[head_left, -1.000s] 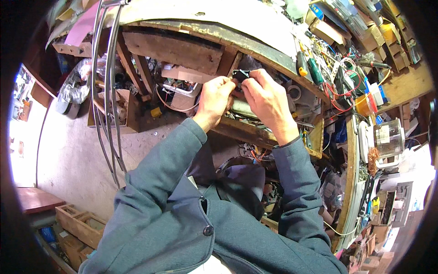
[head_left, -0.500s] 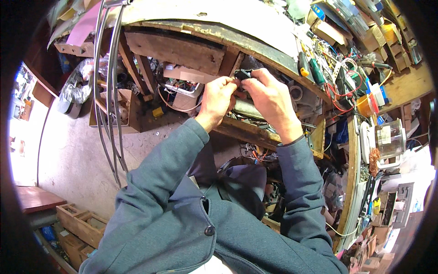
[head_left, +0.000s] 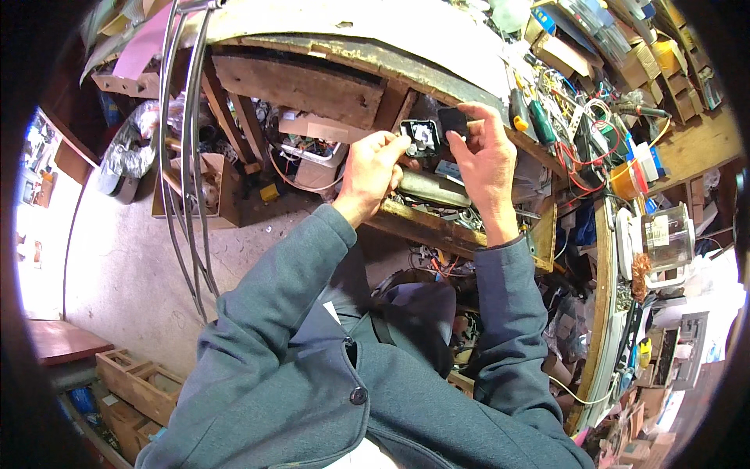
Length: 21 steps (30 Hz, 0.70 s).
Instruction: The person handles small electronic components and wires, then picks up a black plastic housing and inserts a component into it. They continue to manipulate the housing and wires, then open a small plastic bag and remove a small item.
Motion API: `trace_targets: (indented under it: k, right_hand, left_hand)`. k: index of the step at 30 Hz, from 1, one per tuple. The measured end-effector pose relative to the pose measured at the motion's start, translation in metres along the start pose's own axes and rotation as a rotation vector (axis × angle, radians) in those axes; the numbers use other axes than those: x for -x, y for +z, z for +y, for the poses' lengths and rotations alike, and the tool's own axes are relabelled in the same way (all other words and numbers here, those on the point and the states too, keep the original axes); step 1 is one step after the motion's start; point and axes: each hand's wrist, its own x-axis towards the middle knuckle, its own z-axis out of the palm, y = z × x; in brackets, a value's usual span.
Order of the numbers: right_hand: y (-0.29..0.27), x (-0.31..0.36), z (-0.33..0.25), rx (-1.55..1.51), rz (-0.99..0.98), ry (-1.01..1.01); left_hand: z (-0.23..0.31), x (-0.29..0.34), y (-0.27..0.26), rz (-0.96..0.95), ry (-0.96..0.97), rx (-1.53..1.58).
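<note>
Between finger and thumb, my left hand [head_left: 375, 168] pinches a small black case [head_left: 420, 138] by its left side. The case faces up uncovered, and whitish and metallic parts show inside it; they are too small to name. Just to its right, my right hand [head_left: 486, 160] grips a flat black cover [head_left: 453, 123] between thumb and fingers. A narrow gap separates the cover from the case. Both hands are raised in front of the workbench edge [head_left: 344, 56], above an open wooden drawer [head_left: 426, 221] filled with mixed parts.
Screwdrivers [head_left: 539, 117] and tangled red wires [head_left: 601, 148] crowd the bench at the right. Bent metal rods [head_left: 166, 148] stand at the left, near a cardboard box [head_left: 223, 191] on the floor. A clear plastic container [head_left: 664, 238] sits at the far right.
My right hand has moved right, lifting the black cover off the case. The inside of the case now shows. My left hand stays almost where it was.
</note>
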Motion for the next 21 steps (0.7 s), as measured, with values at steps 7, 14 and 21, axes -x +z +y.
trace_targets:
  k: [7,14,21]
  right_hand:
    - [-0.003,-0.001,-0.013,0.257,-0.039,-0.170]
    - [0.006,0.000,-0.005,0.316,-0.055,-0.282]
    - [0.010,0.000,-0.014,0.509,-0.149,-0.351]
  left_hand:
    - [0.001,0.002,0.001,0.007,0.008,-0.033]
    - [0.002,0.002,0.002,-0.005,0.011,-0.042]
    - [-0.002,0.001,0.000,-0.026,0.031,-0.049]
